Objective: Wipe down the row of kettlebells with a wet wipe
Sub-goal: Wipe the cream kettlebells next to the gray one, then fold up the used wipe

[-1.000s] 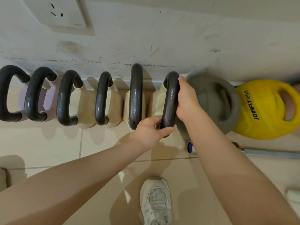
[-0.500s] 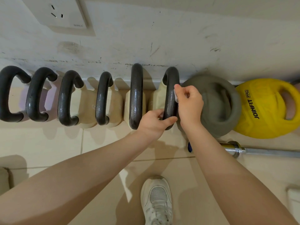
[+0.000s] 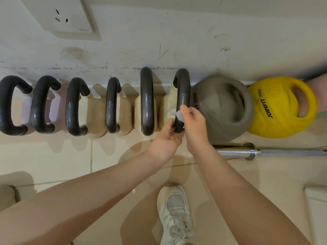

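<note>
We are standing on tile [image 3: 62, 156] by the wall [image 3: 194, 41]; our right hand [image 3: 193, 121] is pinching a wipe [image 3: 179, 115] on the handle [image 3: 184, 96], left hand [image 3: 166, 140] gripping its base.

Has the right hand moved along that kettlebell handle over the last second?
Yes. The right hand with the wet wipe slid down the kettlebell handle, from its wall-side top toward the near end, where the left hand steadies it.

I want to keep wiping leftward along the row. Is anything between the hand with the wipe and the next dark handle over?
Nothing visible blocks it. The right hand presses the wet wipe on the rightmost dark handle; the next handle stands just left across an open gap. The left hand grips lower down.
</note>
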Demonstrator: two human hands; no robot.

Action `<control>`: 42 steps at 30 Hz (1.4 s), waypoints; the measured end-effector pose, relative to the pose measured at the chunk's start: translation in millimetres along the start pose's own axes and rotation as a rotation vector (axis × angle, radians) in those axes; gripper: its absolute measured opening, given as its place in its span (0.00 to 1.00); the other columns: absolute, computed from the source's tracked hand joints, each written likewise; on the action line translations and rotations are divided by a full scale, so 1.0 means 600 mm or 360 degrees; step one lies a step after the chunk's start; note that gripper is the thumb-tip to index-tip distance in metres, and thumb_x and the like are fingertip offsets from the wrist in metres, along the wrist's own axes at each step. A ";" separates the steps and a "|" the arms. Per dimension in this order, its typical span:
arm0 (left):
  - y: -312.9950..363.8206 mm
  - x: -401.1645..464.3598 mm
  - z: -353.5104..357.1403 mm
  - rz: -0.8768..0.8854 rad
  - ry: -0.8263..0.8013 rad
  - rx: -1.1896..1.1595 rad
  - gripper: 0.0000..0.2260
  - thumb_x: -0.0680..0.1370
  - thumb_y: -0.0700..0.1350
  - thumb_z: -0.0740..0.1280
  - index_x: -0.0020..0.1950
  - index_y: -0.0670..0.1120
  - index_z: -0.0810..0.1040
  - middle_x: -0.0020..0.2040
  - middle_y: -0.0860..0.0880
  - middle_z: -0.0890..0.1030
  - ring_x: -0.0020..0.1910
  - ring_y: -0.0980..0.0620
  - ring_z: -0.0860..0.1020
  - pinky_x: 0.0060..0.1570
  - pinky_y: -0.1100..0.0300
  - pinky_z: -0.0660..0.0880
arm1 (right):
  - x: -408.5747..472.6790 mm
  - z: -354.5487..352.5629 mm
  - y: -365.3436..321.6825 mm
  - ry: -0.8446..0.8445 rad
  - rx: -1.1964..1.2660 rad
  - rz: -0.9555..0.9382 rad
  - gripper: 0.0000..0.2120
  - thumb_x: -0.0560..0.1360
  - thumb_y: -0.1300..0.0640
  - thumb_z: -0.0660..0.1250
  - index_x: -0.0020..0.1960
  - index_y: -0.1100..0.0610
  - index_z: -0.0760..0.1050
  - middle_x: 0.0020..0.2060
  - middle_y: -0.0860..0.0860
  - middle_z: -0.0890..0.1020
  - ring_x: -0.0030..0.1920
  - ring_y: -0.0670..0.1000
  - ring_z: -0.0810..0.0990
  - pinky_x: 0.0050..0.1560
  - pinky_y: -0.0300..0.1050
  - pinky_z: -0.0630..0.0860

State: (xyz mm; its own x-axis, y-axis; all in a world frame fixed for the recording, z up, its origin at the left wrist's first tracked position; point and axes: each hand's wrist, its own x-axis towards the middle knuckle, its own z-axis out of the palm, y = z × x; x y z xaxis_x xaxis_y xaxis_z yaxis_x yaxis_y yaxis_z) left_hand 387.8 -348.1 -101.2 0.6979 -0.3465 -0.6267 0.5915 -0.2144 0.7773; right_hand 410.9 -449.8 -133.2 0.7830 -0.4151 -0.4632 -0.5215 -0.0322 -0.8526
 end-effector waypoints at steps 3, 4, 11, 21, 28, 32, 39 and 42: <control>-0.009 -0.009 -0.014 -0.0106 -0.0048 0.0045 0.28 0.78 0.35 0.56 0.76 0.51 0.54 0.61 0.57 0.68 0.56 0.62 0.69 0.50 0.73 0.65 | -0.025 0.017 0.044 0.0071 0.0125 -0.0096 0.17 0.75 0.49 0.62 0.57 0.59 0.71 0.47 0.50 0.78 0.45 0.44 0.76 0.46 0.39 0.71; -0.013 -0.011 -0.020 -0.0132 -0.0041 0.0064 0.28 0.79 0.35 0.57 0.77 0.49 0.53 0.64 0.55 0.67 0.61 0.60 0.69 0.51 0.72 0.63 | -0.031 0.026 0.055 0.0080 0.0086 -0.0124 0.20 0.76 0.50 0.62 0.64 0.59 0.68 0.51 0.49 0.77 0.49 0.45 0.75 0.48 0.38 0.71; -0.057 -0.038 -0.064 -0.0205 0.0005 0.0185 0.24 0.80 0.39 0.57 0.75 0.50 0.59 0.73 0.53 0.65 0.70 0.53 0.66 0.63 0.65 0.60 | -0.020 0.081 0.124 0.0435 -0.0138 -0.0164 0.29 0.75 0.53 0.65 0.71 0.57 0.57 0.61 0.55 0.74 0.59 0.53 0.75 0.58 0.44 0.73; -0.078 -0.040 -0.116 -0.0377 -0.0010 0.0391 0.20 0.78 0.40 0.59 0.70 0.45 0.66 0.55 0.49 0.75 0.57 0.47 0.76 0.63 0.57 0.69 | -0.046 0.055 0.111 0.0366 -0.0586 -0.0093 0.23 0.76 0.68 0.58 0.69 0.59 0.60 0.56 0.55 0.76 0.55 0.54 0.75 0.52 0.41 0.68; -0.038 -0.047 -0.143 -0.0280 -0.0123 0.0354 0.16 0.77 0.39 0.61 0.65 0.44 0.70 0.53 0.47 0.79 0.42 0.52 0.76 0.53 0.57 0.72 | -0.099 -0.004 0.063 0.0532 -0.0091 -0.0202 0.09 0.77 0.64 0.57 0.48 0.55 0.74 0.41 0.48 0.79 0.46 0.52 0.79 0.45 0.41 0.74; -0.008 -0.077 -0.153 -0.0126 -0.0129 0.0212 0.16 0.77 0.39 0.61 0.65 0.48 0.70 0.51 0.47 0.79 0.40 0.51 0.77 0.53 0.54 0.74 | -0.138 0.027 0.005 0.0286 0.0241 0.0033 0.12 0.76 0.64 0.55 0.44 0.54 0.76 0.39 0.52 0.81 0.38 0.50 0.80 0.43 0.41 0.79; 0.015 -0.111 -0.153 0.0026 -0.0290 0.0237 0.08 0.79 0.45 0.61 0.55 0.46 0.76 0.49 0.48 0.80 0.42 0.52 0.79 0.47 0.61 0.75 | -0.188 0.036 -0.044 -0.0079 -0.0081 -0.0168 0.10 0.74 0.67 0.61 0.50 0.53 0.70 0.43 0.49 0.77 0.43 0.49 0.79 0.38 0.39 0.78; 0.010 -0.105 -0.122 0.0166 -0.0214 0.0380 0.10 0.79 0.49 0.61 0.53 0.47 0.78 0.47 0.52 0.82 0.42 0.55 0.78 0.46 0.61 0.74 | -0.191 0.014 -0.025 0.0027 -0.0172 -0.0189 0.09 0.73 0.65 0.64 0.48 0.52 0.69 0.43 0.50 0.77 0.46 0.53 0.80 0.47 0.49 0.80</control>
State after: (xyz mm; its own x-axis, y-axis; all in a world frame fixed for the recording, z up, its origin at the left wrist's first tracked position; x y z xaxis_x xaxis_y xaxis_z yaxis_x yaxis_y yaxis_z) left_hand 376.9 -260.9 -61.1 0.6806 -0.4926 -0.5424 0.3967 -0.3746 0.8380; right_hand 331.7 -394.0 -69.0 0.8360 -0.4177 -0.3558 -0.4597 -0.1792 -0.8698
